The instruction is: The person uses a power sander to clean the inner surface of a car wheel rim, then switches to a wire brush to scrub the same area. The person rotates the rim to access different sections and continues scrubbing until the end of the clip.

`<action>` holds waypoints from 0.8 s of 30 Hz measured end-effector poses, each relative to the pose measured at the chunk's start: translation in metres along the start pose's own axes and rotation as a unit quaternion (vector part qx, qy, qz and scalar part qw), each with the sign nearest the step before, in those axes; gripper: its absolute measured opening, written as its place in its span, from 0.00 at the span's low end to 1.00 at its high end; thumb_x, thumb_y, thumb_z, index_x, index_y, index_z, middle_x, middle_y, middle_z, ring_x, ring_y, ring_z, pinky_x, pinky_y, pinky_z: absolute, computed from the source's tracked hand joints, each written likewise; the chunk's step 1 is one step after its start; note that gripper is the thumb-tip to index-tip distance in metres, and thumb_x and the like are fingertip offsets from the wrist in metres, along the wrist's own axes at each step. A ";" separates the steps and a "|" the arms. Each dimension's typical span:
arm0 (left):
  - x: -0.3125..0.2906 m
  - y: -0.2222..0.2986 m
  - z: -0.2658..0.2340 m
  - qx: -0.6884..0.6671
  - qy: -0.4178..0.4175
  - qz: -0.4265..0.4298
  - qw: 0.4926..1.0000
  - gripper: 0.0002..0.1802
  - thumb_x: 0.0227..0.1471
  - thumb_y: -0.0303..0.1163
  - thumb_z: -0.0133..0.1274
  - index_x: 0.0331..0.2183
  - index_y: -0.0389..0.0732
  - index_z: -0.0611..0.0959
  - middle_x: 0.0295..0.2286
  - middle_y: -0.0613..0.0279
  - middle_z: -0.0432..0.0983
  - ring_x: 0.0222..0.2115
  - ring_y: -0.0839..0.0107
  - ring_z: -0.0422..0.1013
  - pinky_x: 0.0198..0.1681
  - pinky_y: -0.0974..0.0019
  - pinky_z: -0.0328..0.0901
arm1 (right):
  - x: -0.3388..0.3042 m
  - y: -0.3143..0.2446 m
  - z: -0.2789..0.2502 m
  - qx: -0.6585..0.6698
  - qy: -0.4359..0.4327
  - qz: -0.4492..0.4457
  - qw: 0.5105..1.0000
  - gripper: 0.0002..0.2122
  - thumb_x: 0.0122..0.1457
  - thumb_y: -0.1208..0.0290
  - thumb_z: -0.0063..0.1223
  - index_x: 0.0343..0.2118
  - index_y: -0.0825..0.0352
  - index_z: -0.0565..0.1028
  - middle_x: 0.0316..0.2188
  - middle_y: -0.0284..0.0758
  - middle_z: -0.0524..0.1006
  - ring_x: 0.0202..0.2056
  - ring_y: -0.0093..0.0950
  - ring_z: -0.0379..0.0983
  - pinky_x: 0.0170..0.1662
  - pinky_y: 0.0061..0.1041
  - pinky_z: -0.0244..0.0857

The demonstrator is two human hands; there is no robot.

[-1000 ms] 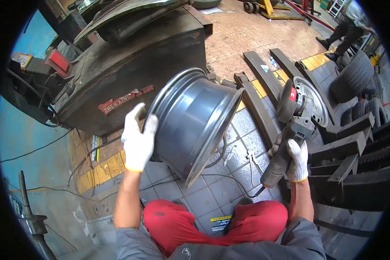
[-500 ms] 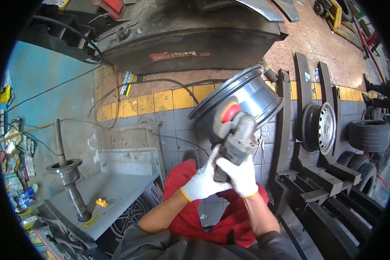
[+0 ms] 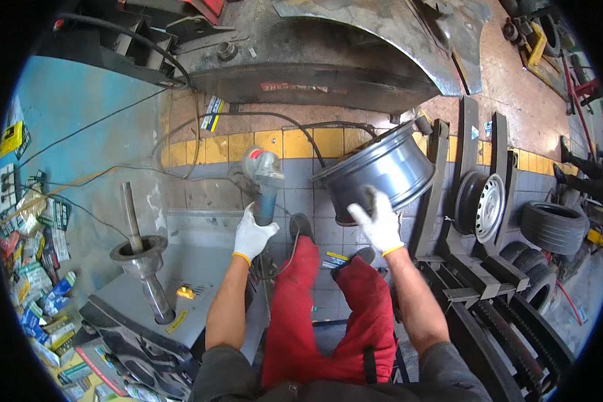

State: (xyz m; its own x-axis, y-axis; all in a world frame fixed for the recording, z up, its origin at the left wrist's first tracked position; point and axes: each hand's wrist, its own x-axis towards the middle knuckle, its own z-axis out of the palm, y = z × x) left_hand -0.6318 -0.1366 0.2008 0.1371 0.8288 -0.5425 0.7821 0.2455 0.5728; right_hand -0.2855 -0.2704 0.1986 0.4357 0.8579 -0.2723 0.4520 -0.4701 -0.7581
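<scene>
In my left hand (image 3: 253, 238), white-gloved, is an angle grinder (image 3: 267, 179), held upright by its blue-green body, away to the left of the rim. A round disc with a red centre sits at its top end, pointing left. My right hand (image 3: 380, 224), also gloved, holds nothing; its fingers are apart and partly blurred. It is just in front of a silver wheel rim (image 3: 398, 164) that lies tilted on its side on the floor. Whether the fingertips touch the metal I cannot tell.
A wheel-balancing machine with a threaded shaft (image 3: 155, 295) stands at left. Dark steel rails (image 3: 442, 181) run along the right, with a second rim (image 3: 489, 208) and several tyres (image 3: 553, 226) beyond. Cables (image 3: 301, 127) cross the floor before a long dark metal machine (image 3: 301, 86).
Both hands were on the grinder against the rim. The right hand has let go and stays near the rim, while the left has carried the grinder away to the left. The rim looks slightly shifted.
</scene>
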 end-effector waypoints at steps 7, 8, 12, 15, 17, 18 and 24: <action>0.143 -0.083 0.034 -0.354 -0.051 -0.150 0.922 0.26 0.53 0.26 0.73 0.51 0.39 0.79 0.33 0.59 0.84 0.30 0.66 0.81 0.36 0.60 0.76 | 0.087 0.079 0.008 -0.329 0.126 -0.070 0.933 0.40 0.65 0.47 0.67 0.69 0.77 0.70 0.69 0.60 0.72 0.70 0.61 0.65 0.76 0.57 0.54; 0.163 -0.092 0.043 -0.358 -0.046 -0.150 0.921 0.24 0.53 0.26 0.73 0.49 0.40 0.79 0.30 0.61 0.84 0.26 0.67 0.80 0.33 0.61 0.75 | 0.090 0.080 0.015 -0.335 0.127 -0.066 0.931 0.40 0.65 0.47 0.67 0.69 0.77 0.70 0.69 0.61 0.71 0.70 0.62 0.65 0.76 0.57 0.54; 0.232 -0.127 0.065 -0.354 -0.045 -0.218 0.908 0.18 0.53 0.28 0.73 0.43 0.41 0.82 0.30 0.59 0.84 0.25 0.66 0.80 0.31 0.61 0.76 | 0.098 0.072 0.021 -0.382 0.105 -0.047 0.917 0.41 0.66 0.48 0.65 0.68 0.82 0.69 0.70 0.64 0.68 0.70 0.64 0.64 0.76 0.60 0.52; 0.282 -0.161 0.076 -0.351 -0.053 -0.241 0.904 0.20 0.53 0.28 0.73 0.46 0.40 0.82 0.31 0.59 0.84 0.28 0.65 0.81 0.34 0.61 0.76 | 0.100 0.071 0.022 -0.395 0.092 -0.035 0.913 0.42 0.64 0.50 0.66 0.69 0.83 0.68 0.70 0.65 0.68 0.70 0.65 0.64 0.76 0.61 0.51; 0.308 -0.182 0.087 -0.376 -0.041 -0.230 0.896 0.24 0.53 0.28 0.72 0.50 0.40 0.81 0.34 0.60 0.85 0.31 0.65 0.81 0.35 0.59 0.76 | 0.103 0.066 0.024 -0.404 0.087 -0.032 0.910 0.42 0.64 0.51 0.67 0.69 0.83 0.68 0.70 0.66 0.68 0.70 0.65 0.63 0.77 0.61 0.50; 0.318 -0.186 0.091 -0.393 -0.041 -0.235 0.888 0.24 0.53 0.28 0.72 0.50 0.40 0.81 0.35 0.61 0.85 0.31 0.65 0.81 0.36 0.59 0.76 | 0.102 0.065 0.025 -0.406 0.086 -0.032 0.909 0.43 0.63 0.52 0.67 0.70 0.83 0.67 0.70 0.66 0.68 0.70 0.66 0.63 0.77 0.61 0.50; 0.363 -0.197 0.101 -0.471 -0.038 -0.251 0.845 0.11 0.61 0.28 0.68 0.45 0.43 0.87 0.34 0.63 0.85 0.33 0.66 0.82 0.40 0.59 0.80 | 0.101 0.061 0.035 -0.405 0.083 -0.025 0.910 0.44 0.62 0.53 0.69 0.70 0.83 0.65 0.70 0.67 0.66 0.71 0.66 0.62 0.77 0.61 0.50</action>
State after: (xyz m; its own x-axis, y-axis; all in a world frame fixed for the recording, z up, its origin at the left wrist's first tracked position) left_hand -0.6747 0.0648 -0.1713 -0.0014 0.4756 -0.8797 -0.0721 0.8773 0.4744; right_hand -0.2407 -0.2050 0.1041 0.4802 0.8708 -0.1053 0.8707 -0.4878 -0.0633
